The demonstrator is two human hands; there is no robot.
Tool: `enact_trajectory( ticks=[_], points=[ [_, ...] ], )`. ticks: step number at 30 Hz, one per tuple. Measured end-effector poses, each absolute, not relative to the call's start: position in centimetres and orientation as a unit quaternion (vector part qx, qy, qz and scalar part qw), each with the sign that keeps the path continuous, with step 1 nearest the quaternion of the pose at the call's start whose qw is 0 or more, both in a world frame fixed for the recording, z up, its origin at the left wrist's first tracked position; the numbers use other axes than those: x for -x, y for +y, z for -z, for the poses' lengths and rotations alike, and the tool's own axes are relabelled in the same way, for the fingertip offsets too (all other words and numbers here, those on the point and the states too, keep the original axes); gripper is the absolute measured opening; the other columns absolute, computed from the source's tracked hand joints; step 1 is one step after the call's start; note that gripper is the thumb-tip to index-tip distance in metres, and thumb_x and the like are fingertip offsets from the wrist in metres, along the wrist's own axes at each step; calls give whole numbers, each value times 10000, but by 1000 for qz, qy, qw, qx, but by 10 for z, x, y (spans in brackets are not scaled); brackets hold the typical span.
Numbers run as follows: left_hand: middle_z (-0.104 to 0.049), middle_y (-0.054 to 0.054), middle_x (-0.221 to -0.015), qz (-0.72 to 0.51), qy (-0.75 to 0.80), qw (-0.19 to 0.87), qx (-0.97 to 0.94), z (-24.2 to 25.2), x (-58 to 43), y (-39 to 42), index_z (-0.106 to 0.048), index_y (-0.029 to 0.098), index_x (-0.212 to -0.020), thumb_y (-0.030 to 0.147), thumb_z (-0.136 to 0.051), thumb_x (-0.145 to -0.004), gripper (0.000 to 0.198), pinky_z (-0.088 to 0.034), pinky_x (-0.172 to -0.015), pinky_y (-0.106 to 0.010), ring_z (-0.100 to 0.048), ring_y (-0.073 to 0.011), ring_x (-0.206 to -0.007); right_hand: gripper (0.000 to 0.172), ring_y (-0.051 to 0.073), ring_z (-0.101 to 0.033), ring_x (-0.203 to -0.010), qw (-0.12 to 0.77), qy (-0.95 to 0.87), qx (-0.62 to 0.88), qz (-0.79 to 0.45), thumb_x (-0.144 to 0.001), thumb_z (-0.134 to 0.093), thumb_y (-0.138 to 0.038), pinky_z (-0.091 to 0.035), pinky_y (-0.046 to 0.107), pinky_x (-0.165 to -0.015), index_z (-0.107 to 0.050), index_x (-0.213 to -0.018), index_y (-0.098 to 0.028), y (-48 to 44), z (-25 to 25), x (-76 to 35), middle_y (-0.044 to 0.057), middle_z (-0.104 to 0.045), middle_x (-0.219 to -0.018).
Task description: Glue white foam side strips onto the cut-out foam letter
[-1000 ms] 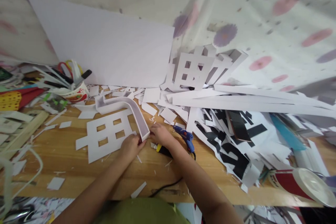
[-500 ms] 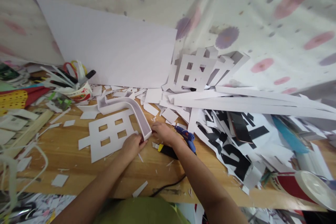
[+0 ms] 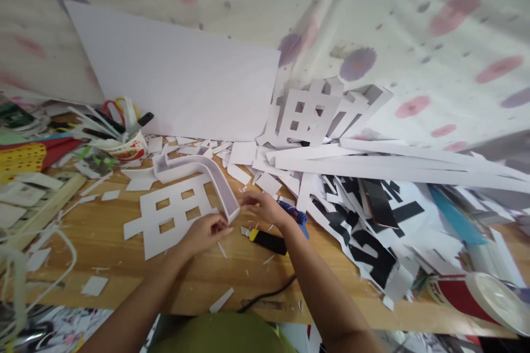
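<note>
A flat white cut-out character (image 3: 169, 212) lies on the wooden table (image 3: 124, 265). A curved white strip wall (image 3: 209, 176) stands on edge along its top and right side. My left hand (image 3: 202, 231) rests on the character's lower right corner, fingers curled and pinched at the strip's end. My right hand (image 3: 263, 205) pinches the strip's near end from the right. A black and yellow utility knife (image 3: 267, 240) lies just below my right hand, and a blue glue gun (image 3: 296, 214) sits behind my wrist, its black cord trailing to the table edge.
A large white sheet (image 3: 178, 74) leans at the back. A finished white character (image 3: 310, 113) stands against the flowered cloth. Long white strips and black-and-white offcuts (image 3: 372, 220) pile at the right. A cup of scissors and tools (image 3: 120, 135) sits at left; a red tub (image 3: 476, 292) at far right.
My left hand has drawn back slightly toward me and turned, and my right hand has lifted a little at the strip's end, uncovering the utility knife. The view has shifted slightly.
</note>
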State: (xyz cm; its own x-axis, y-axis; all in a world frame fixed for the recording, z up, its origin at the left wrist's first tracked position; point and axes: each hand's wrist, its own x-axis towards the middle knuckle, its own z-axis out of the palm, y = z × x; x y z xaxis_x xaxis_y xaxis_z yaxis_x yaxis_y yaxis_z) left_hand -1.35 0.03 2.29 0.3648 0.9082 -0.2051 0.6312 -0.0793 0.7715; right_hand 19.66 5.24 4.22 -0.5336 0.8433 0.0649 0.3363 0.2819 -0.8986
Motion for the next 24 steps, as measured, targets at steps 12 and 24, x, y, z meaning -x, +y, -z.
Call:
enact_trajectory(
  ticks=[12,24],
  points=[
    [-568,21,-597,-346,567,444,-601,-25,10,12,-508,186,-705,472,-473,-777,296,-414,-609,-232,-518,-117,-588,190,146,-582,-697,273,-803,313,-427,-783,-608,-288,-455,263,-677,-717,-864,-155,74,-27,-190,43,-643,-734],
    [-643,12,-701,-137,567,266,-767,-45,3,11,-605,225,-889,442,-519,-756,269,-383,-610,-228,-566,-136,-645,146,131,-575,-713,233,-845,277,-393,-795,-571,-155,-449,238,-684,-712,-825,-179,79,-38,-191,23,-625,-748]
  ],
)
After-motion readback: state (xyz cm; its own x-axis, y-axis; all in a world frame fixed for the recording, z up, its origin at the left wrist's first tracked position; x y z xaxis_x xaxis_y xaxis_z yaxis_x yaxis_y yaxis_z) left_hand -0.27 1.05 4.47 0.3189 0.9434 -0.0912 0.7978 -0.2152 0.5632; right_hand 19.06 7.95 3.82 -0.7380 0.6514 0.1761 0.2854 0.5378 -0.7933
